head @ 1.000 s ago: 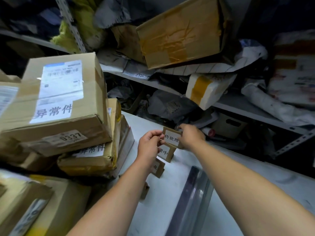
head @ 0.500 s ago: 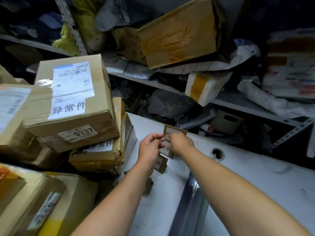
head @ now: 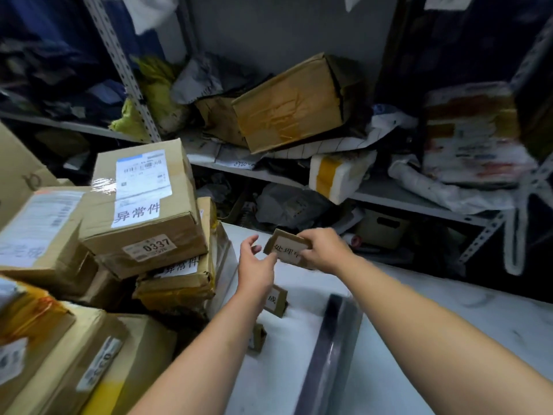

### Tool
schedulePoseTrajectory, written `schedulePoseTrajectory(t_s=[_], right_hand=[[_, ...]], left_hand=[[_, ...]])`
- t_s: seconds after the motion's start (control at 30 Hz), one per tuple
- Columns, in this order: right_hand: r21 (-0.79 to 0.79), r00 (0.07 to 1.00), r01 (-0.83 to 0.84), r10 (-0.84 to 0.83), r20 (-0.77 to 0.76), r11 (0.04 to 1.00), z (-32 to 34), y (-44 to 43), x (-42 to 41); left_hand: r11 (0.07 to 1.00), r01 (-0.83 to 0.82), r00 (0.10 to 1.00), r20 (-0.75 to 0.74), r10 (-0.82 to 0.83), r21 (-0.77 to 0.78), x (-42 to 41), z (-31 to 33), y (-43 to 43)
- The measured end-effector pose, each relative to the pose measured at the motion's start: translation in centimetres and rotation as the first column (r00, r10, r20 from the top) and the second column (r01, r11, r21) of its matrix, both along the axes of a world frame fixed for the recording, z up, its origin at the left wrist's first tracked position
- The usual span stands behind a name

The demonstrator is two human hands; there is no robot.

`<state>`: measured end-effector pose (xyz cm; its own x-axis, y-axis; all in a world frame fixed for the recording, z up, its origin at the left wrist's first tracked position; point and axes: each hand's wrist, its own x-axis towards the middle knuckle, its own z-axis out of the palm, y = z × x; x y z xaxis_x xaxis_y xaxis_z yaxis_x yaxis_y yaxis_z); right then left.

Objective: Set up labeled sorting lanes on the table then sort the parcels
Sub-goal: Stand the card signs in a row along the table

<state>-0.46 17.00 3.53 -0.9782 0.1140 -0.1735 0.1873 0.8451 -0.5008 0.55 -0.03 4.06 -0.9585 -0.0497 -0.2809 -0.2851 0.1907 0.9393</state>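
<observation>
My right hand (head: 321, 250) pinches a small cardboard label card (head: 285, 250) printed with Chinese characters and holds it tilted above the white table (head: 419, 339). Just left of it, my left hand (head: 254, 266) has loose, spread fingers, its thumb at the card's lower left corner. A second label card (head: 276, 301) stands on the table below my hands, and a third (head: 258, 336) is partly hidden behind my left forearm. Cardboard parcels are stacked at the left, the top box (head: 143, 205) numbered 0337.
A dark glossy strip (head: 327, 354) lies lengthwise on the table right of the cards. Behind the table, metal shelves (head: 389, 199) hold a taped brown box (head: 287, 106), a white and yellow parcel (head: 338, 172) and crumpled bags.
The right hand lifted a label card off the table's back row and tilted it. The left hand let go and opened. The view tilted upward.
</observation>
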Motion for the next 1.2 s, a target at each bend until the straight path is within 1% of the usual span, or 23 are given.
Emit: schedulePoseTrajectory(t_s=[0.07, 0.2, 0.33, 0.47, 0.57, 0.63, 0.7, 0.87, 1.07, 1.2], right_hand=[[-0.069, 0.998, 0.009, -0.014, -0.065, 0.998, 1.9, 1.9, 1.7], [-0.142, 0.987, 0.062, -0.082, -0.141, 0.988, 3.4, 5.9, 5.4], [-0.177, 0.97, 0.138, -0.169, -0.173, 0.975, 2.8, 9.8, 8.4], [-0.19, 0.949, 0.213, -0.249, -0.193, 0.958, 2.0, 13.5, 10.2], [-0.112, 0.948, 0.271, -0.285, -0.142, 0.956, 0.3, 16.2, 10.6], [-0.066, 0.95, 0.29, -0.295, -0.099, 0.955, -1.4, 17.5, 10.5], [-0.038, 0.955, 0.29, -0.292, -0.047, 0.956, -3.1, 17.9, 10.3], [0.002, 0.968, 0.242, -0.241, 0.064, 0.97, -5.7, 16.8, 8.2], [0.043, 0.969, 0.196, -0.201, 0.142, 0.98, -8.5, 15.7, 6.3], [0.032, 0.956, 0.244, -0.246, 0.158, 0.969, -9.6, 15.8, 6.2]], left_hand=[[0.999, 0.04, 0.998, -0.045, -0.042, -0.028, 0.6, 0.6, 1.3], [0.983, 0.163, 0.974, -0.145, -0.174, -0.086, 2.0, 1.8, 5.2], [0.981, 0.179, 0.975, -0.12, -0.186, -0.071, 3.1, 2.0, 9.7], [0.967, 0.243, 0.956, -0.149, -0.252, -0.073, 4.5, 1.9, 13.1], [0.961, 0.266, 0.951, -0.144, -0.275, -0.079, 5.2, 2.0, 14.5], [0.957, 0.289, 0.951, -0.106, -0.29, -0.023, 5.1, 1.9, 15.1], [0.943, 0.327, 0.944, -0.074, -0.322, 0.065, 4.9, 1.7, 15.4], [0.934, 0.338, 0.941, -0.039, -0.336, 0.116, 3.7, 0.8, 15.6], [0.932, 0.346, 0.938, -0.029, -0.345, 0.112, 2.8, -0.7, 14.9], [0.945, 0.309, 0.949, 0.027, -0.313, 0.105, 2.7, -1.9, 14.0]])
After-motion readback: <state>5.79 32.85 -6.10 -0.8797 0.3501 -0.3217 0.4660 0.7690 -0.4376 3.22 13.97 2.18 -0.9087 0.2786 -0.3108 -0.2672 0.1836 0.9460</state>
